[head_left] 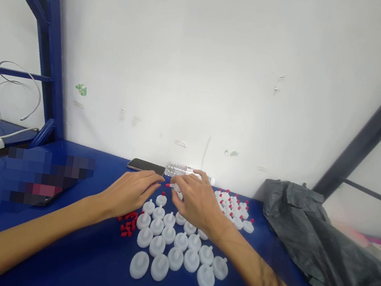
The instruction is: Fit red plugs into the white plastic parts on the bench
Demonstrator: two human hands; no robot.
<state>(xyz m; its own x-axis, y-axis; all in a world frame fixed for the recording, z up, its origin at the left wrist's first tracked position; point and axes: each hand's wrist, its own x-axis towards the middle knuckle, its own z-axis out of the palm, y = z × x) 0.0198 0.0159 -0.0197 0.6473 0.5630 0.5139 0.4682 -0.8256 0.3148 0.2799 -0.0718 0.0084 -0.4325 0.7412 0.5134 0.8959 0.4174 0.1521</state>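
Observation:
My right hand (192, 198) grips a white plastic spout cap (175, 187), tilted so its spout points left. A small red tip (167, 185) sits at the end of that spout. My left hand (135, 191) is just left of the red tip, with its fingers stretched out and a small gap between their ends and the tip. Below both hands stand several white spout caps (168, 234) with bare spouts. A pile of loose red tips (127, 224) lies under my left wrist. Right of my right hand are several spout caps with red tips (234, 207).
A phone (146, 166) and a clear plastic bottle (175, 169) lie against the wall at the back. On the right is a dark grey plastic bag (292, 225). Blurred-out items (45, 178) lie on the blue table (87, 261) at left. Blue metal posts (49, 36) flank it.

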